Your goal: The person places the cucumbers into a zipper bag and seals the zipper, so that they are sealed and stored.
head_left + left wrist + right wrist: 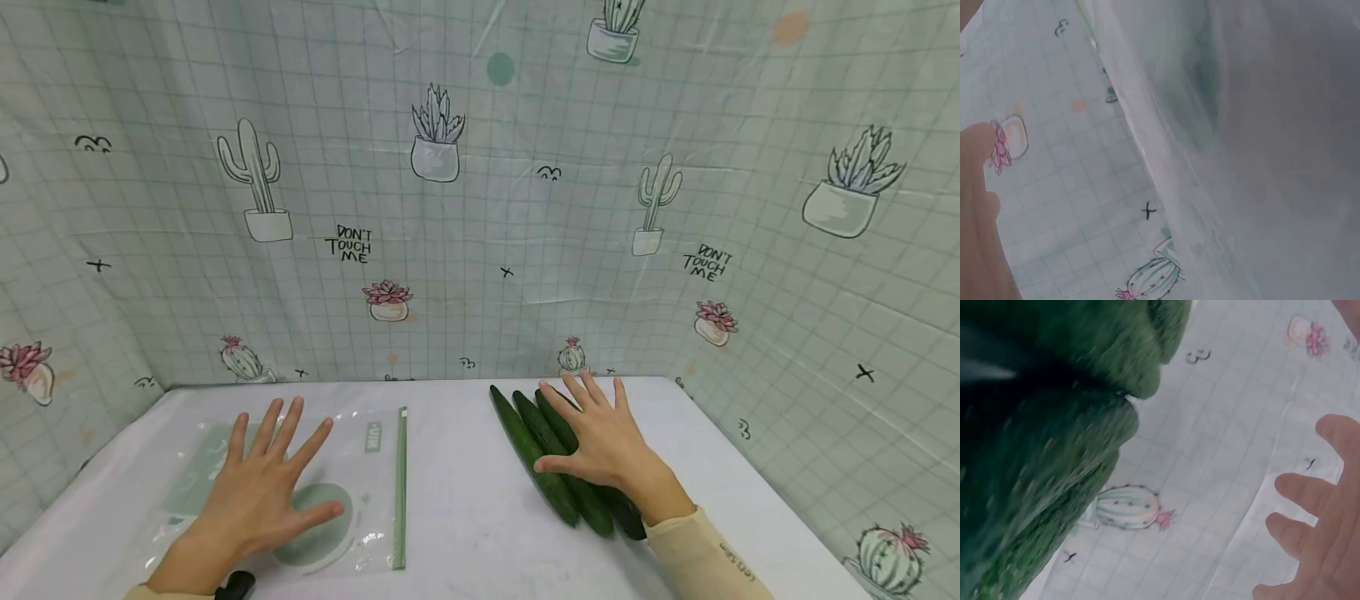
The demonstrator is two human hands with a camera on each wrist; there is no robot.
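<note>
Both the left hand (251, 504) and the right hand (603, 446) hang palm down over a white worktop (457, 483), fingers (288, 427) straight, spread wide and gripping nothing. Beneath the right, at least three long green cucumbers (522, 442) lie side by side, slanting across the worktop; beneath the left, a clear plastic bag (363, 479) lies flat, a green closure strip (400, 492) along the edge that faces the cucumbers. Wrist views show gaps between the visible fingers and both items. Behind, a checked cloth (480, 217) printed with potted cacti forms the backdrop.

Judging by the layout, the cucumbers look liable to roll against one another, so taking one at a time, held around its middle, seems the surest grip. The thin film probably slides easily; pinning the bag with one hand while the other works the strip should keep it steady. Such long pieces call for a level lift, with their tips kept well away from the film.
</note>
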